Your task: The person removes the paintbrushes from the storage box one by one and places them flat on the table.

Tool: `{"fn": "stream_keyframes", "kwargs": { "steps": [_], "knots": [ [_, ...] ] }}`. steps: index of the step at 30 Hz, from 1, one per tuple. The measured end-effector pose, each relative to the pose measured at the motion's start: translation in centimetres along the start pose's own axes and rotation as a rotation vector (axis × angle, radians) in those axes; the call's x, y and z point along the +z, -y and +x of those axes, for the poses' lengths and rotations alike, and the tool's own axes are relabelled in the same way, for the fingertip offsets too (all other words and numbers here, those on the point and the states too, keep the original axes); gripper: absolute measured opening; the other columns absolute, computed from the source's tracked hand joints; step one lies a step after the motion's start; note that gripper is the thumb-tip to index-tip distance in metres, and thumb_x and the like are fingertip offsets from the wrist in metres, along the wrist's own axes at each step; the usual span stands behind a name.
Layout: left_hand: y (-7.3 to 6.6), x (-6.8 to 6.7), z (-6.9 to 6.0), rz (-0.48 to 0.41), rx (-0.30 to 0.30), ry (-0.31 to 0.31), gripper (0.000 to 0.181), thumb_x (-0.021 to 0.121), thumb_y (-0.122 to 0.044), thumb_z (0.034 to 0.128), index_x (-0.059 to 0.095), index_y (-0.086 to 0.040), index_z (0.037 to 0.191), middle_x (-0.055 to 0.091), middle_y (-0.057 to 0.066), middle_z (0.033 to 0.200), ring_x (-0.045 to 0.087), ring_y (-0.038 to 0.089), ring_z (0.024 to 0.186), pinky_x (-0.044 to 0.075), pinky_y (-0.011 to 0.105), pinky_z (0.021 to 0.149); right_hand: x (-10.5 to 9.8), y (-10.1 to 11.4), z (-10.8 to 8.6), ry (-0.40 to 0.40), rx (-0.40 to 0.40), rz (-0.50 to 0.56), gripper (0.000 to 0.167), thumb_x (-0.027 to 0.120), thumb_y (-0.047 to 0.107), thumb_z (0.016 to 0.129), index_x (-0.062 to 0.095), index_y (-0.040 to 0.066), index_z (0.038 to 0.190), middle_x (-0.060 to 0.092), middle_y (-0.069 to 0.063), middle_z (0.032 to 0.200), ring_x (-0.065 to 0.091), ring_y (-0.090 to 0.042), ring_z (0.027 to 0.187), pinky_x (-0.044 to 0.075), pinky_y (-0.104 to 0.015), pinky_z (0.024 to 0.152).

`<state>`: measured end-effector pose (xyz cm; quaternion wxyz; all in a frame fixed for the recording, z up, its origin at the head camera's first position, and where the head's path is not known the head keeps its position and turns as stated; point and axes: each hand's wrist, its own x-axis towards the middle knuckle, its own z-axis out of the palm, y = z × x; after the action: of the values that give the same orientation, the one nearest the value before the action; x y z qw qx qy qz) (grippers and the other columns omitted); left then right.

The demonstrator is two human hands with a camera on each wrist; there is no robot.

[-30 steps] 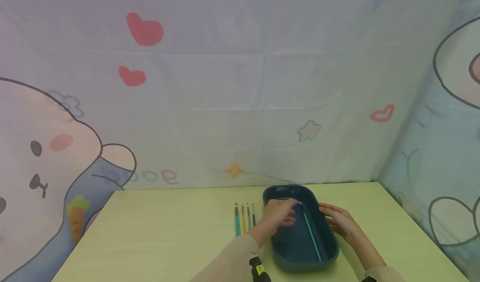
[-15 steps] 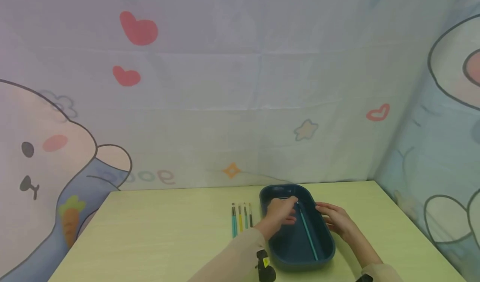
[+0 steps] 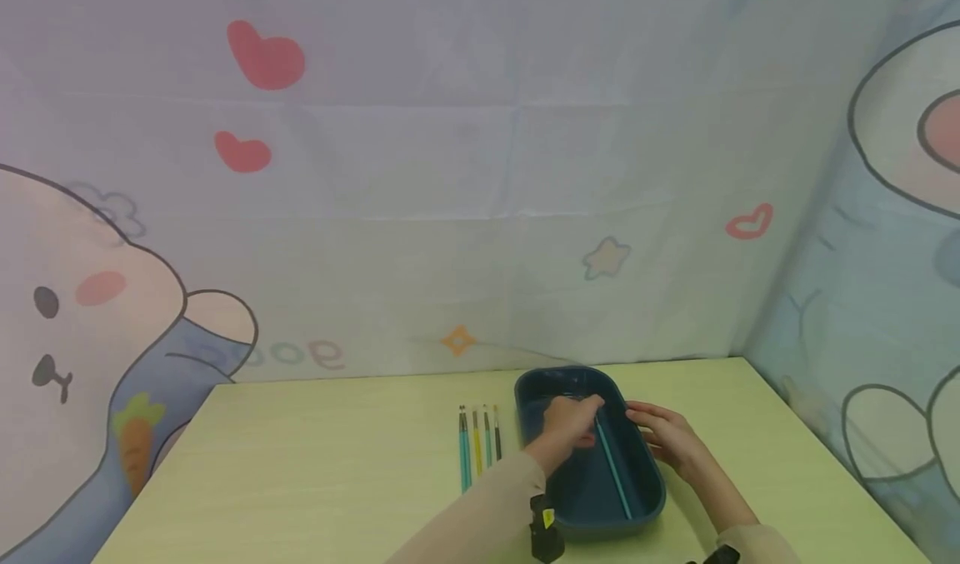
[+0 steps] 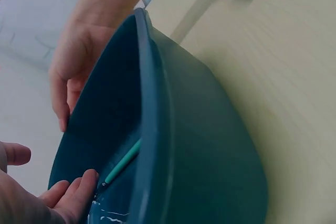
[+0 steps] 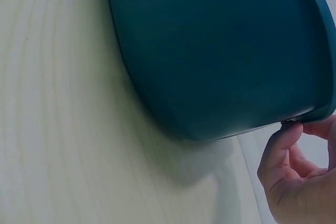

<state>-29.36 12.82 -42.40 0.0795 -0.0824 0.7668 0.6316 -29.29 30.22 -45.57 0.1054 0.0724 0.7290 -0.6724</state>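
A dark blue, rounded rectangular tub [image 3: 581, 497] stands on the table, with a teal paintbrush [image 3: 613, 468] lying lengthwise inside. My left hand [image 3: 568, 422] reaches into the tub near that brush's far end. In the left wrist view its fingers [image 4: 79, 195] are extended, fingertips close to the brush [image 4: 123, 162], thumb apart; contact is unclear. My right hand [image 3: 673, 439] holds the tub's right rim, fingers bent against it in the right wrist view. Left of the tub, several paintbrushes [image 3: 477, 439] with teal, yellow and dark handles lie side by side. My left hand hides part of the tub's far end.
The pale yellow table [image 3: 322, 456] extends to both sides of the tub. Behind it hangs a printed cloth backdrop [image 3: 420, 256], which also continues along the right side. My left sleeve [image 3: 480, 506] passes over the table just in front of the loose brushes.
My left hand has moved slightly right inside the tub, closer to the brush's far end. My right hand keeps its place on the rim. The whole head view has shifted a little.
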Motion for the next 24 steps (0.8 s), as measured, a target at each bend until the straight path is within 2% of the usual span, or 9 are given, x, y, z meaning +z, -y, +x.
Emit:
{"fn": "stream_keyframes", "kwargs": {
  "steps": [4,11,14,19,24],
  "knots": [
    [0.3,0.4,0.3,-0.004,-0.013,-0.019,0.026,0.066,-0.026,0.0818,0.063,0.0,0.089,0.059,0.005,0.076,0.07,0.028,0.072,0.062,0.034,0.063,0.1,-0.1,0.1,-0.001,0.003,0.007,0.056,0.061,0.027,0.094,0.046,-0.003,0.138,0.068,0.003,0.101,0.068,-0.012,0.086,0.059,-0.025,0.072],
    [0.8,1.1,1.0,0.013,-0.012,-0.023,0.038,0.067,-0.026,0.0809,0.062,0.003,0.104,0.062,0.011,0.095,0.069,0.028,0.072,0.062,0.036,0.065,0.2,-0.1,0.1,-0.018,0.005,-0.003,0.056,0.06,0.027,0.094,0.046,-0.004,0.138,0.067,-0.001,0.107,0.067,-0.012,0.088,0.059,-0.025,0.073],
    [0.9,1.4,1.3,0.01,-0.019,-0.029,0.036,0.068,-0.025,0.08,0.063,0.003,0.102,0.062,0.011,0.093,0.069,0.028,0.071,0.062,0.036,0.064,0.3,0.0,0.0,-0.017,0.001,0.01,0.055,0.061,0.027,0.094,0.047,-0.003,0.137,0.067,-0.002,0.109,0.068,-0.011,0.088,0.059,-0.024,0.073],
    [1.2,1.9,1.6,0.046,-0.017,-0.044,0.034,0.07,-0.025,0.0795,0.065,0.003,0.098,0.061,0.008,0.081,0.069,0.026,0.067,0.061,0.034,0.06,0.2,0.0,-0.1,0.004,0.001,0.085,0.044,0.062,0.025,0.093,0.056,0.003,0.13,0.068,0.006,0.097,0.069,-0.009,0.082,0.058,-0.021,0.069],
    [1.4,2.2,1.7,0.078,-0.011,-0.059,0.033,0.071,-0.025,0.0784,0.065,0.003,0.094,0.061,0.009,0.08,0.07,0.026,0.063,0.06,0.031,0.056,0.2,-0.1,-0.2,0.001,-0.006,0.115,0.034,0.062,0.024,0.093,0.062,0.008,0.123,0.068,0.008,0.093,0.069,-0.008,0.08,0.058,-0.02,0.068]
  ]
}}
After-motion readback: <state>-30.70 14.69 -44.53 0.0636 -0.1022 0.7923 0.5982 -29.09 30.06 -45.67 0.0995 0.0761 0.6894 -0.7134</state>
